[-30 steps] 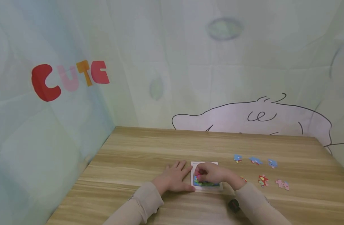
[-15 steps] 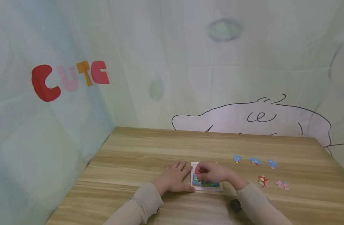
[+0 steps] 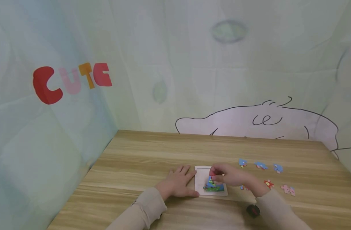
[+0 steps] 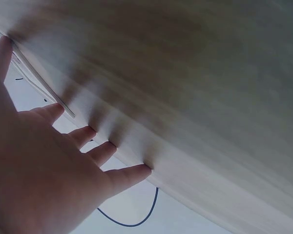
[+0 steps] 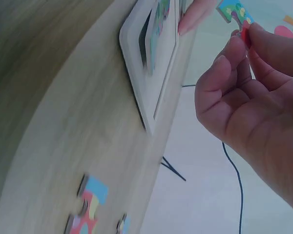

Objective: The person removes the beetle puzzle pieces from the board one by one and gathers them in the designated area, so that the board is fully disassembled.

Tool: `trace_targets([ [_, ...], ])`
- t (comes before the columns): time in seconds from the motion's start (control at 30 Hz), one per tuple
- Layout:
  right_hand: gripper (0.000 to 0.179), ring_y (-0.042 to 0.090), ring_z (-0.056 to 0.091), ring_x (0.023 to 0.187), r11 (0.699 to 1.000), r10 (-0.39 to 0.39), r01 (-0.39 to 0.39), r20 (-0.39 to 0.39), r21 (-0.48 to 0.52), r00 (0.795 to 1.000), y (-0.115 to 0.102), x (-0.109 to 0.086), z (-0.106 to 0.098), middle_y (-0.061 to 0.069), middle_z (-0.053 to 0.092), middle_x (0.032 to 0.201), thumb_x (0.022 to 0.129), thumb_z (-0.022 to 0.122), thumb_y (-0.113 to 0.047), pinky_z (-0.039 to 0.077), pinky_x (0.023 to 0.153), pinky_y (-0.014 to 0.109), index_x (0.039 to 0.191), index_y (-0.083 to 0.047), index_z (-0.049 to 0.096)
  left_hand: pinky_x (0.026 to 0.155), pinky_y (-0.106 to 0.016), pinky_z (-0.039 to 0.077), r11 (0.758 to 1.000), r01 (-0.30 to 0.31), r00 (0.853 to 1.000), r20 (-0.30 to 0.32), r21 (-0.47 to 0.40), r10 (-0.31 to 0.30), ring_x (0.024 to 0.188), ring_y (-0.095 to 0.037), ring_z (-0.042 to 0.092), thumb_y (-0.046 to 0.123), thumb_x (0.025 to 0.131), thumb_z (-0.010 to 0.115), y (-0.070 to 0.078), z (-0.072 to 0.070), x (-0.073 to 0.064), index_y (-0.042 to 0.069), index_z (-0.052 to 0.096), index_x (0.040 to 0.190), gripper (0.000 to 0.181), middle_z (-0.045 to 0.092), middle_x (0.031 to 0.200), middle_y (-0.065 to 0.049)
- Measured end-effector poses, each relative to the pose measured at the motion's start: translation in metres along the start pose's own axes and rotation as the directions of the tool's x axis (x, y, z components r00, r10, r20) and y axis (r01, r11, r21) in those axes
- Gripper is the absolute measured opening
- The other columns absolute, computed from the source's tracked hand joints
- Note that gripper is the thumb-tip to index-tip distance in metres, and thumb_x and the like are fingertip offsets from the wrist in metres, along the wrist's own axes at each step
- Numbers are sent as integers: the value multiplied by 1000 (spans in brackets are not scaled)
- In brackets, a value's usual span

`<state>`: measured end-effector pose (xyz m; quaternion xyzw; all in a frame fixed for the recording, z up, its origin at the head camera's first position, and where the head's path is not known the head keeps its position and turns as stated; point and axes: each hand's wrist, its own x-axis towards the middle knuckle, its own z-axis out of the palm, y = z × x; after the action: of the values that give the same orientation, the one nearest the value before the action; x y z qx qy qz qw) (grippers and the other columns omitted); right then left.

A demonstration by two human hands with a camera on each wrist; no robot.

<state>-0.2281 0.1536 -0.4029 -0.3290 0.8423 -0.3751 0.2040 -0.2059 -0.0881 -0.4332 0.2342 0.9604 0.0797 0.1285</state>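
Note:
My left hand (image 3: 179, 182) lies on the table with its fingers spread; the thumb and index fingertips are at the left edge of a white puzzle tray (image 3: 201, 175). A blue-green joined row of puzzle pieces (image 3: 218, 189) lies low in the tray, toward its right side. Over that row, my right hand (image 3: 232, 175) pinches a jigsaw puzzle piece (image 5: 232, 9) between thumb and index finger. Blue, green and yellow show on the piece, with red at the pinched end. In the right wrist view it is held up above the tray, and the fingertips hide part of it.
Right of the tray lie several loose puzzle pieces: blue ones (image 3: 261, 164) behind, a red one (image 3: 268, 184) and a pink one (image 3: 288, 189) nearer. Another piece (image 3: 244, 187) is partly covered by the right forearm. A small black object (image 3: 253, 210) shows beside the right sleeve.
My right hand has moved right across the tray with the pinched piece, from the lower left toward the middle. The tray's left part now shows white. My left hand has stayed still.

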Motion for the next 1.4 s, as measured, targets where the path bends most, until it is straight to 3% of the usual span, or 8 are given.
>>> trace_targets([
  [0.2, 7, 10, 50, 76, 1000, 11, -11, -30, -14, 999, 4, -20, -10, -2, 55, 84, 96, 58, -13, 42, 66, 23, 93, -8, 56, 107, -66, 24, 1000, -7, 1000, -3, 12, 7, 144, -37, 22, 70, 83, 55, 2, -2, -2, 20, 36, 150, 86, 26, 157, -11],
  [0.57, 9, 3, 46, 68, 999, -52, 52, -12, 1, 999, 13, -57, -22, -5, 50, 77, 97, 56, -14, 42, 59, 21, 94, -6, 54, 106, -66, 25, 1000, -8, 1000, -10, 16, 8, 143, -37, 24, 68, 82, 57, 3, -2, -3, 20, 37, 149, 85, 28, 156, -11],
  [0.8, 10, 0, 46, 69, 996, -74, 74, -10, -42, 997, 21, -76, -21, -8, 53, 77, 97, 57, -18, 42, 59, 21, 91, -10, 55, 107, -66, 24, 1000, -6, 1000, -4, 7, 6, 144, -37, 23, 68, 83, 57, 3, -4, -5, 19, 37, 150, 85, 27, 157, -11],
  [1.23, 7, -4, 48, 73, 990, -139, 138, 12, 26, 990, 39, -101, -14, -13, 53, 80, 96, 57, -15, 44, 59, 21, 91, -11, 55, 108, -65, 23, 1000, -6, 1000, 1, 7, 6, 144, -36, 21, 70, 83, 54, 1, -2, -3, 20, 35, 151, 86, 25, 158, -11],
  [1.4, 6, -3, 48, 78, 994, -111, 111, 10, 13, 994, 42, -106, -10, -13, 54, 83, 95, 59, -15, 41, 63, 21, 91, -12, 56, 108, -65, 23, 1000, -4, 1000, 0, 9, 4, 145, -35, 21, 71, 82, 54, -1, 0, -1, 21, 34, 151, 87, 25, 158, -10],
])
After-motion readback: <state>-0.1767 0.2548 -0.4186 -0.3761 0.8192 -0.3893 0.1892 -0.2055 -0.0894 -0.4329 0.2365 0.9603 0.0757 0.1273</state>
